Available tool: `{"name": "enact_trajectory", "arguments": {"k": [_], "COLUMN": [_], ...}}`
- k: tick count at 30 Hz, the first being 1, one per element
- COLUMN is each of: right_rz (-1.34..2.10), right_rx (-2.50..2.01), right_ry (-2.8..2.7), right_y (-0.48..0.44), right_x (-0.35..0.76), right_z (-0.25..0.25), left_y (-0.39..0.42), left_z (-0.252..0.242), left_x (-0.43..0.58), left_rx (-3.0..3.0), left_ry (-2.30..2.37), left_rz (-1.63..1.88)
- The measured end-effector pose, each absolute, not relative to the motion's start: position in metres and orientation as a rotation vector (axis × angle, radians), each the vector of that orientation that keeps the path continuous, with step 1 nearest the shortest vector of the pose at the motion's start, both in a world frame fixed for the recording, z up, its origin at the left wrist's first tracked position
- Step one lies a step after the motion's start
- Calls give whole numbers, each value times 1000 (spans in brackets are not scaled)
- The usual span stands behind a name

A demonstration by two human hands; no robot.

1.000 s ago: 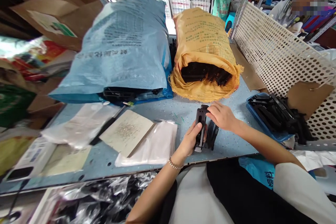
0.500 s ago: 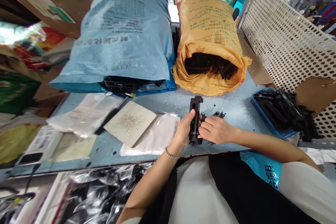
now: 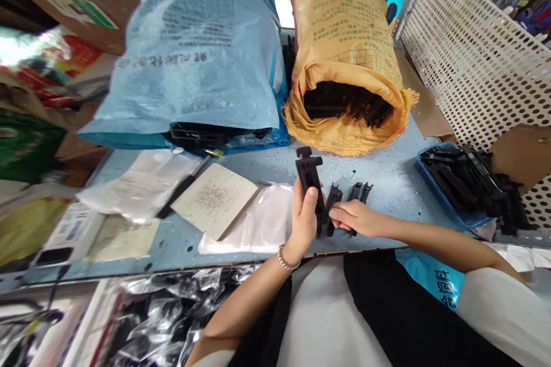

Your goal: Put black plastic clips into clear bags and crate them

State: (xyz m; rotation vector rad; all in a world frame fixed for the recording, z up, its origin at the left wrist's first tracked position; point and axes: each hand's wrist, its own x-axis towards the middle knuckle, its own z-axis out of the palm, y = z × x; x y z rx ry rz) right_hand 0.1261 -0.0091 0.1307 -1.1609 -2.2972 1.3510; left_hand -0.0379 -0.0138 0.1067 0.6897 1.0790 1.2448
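Observation:
My left hand (image 3: pixel 305 218) is wrapped round a long black plastic part (image 3: pixel 310 179), held upright and tilted a little left above the blue table (image 3: pixel 387 175). My right hand (image 3: pixel 355 218) lies at the table's near edge with its fingers closed on a smaller black plastic piece (image 3: pixel 331 205) next to the long part. Another small black piece (image 3: pixel 360 191) lies on the table just beyond my right hand.
A yellow woven sack (image 3: pixel 348 57) of black parts lies open at the back, a blue sack (image 3: pixel 202 51) to its left. A blue tray (image 3: pixel 469 189) of black parts sits right, by a perforated panel (image 3: pixel 473 69). Card (image 3: pixel 214 199), clear bags (image 3: pixel 258 223); a person at the far right.
My left hand has raised the long black part and tipped it left. My right hand has slid down from the part's top to the small piece at its base.

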Motion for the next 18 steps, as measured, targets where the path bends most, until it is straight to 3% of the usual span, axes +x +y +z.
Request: {"name": "enact_trajectory", "arguments": {"k": [3, 5, 13, 15, 18], "right_rz": [805, 640, 1430, 1167, 237], "right_rx": [-1118, -1078, -1097, -1094, -850], "right_ry": [-2576, -2685, -2311, -2466, -2746], "right_y": [-4, -3, -9, -9, -5], "right_x": [127, 127, 131, 132, 135], "right_z": [139, 141, 120, 121, 133], "left_y": [-2, 0, -16, -11, 0], "left_z": [111, 111, 102, 102, 101], "left_x": [-39, -37, -28, -30, -34], "left_rx": [532, 462, 709, 592, 256], "left_ry": [1020, 996, 959, 916, 862], "left_rz": [1029, 912, 1355, 1207, 816]}}
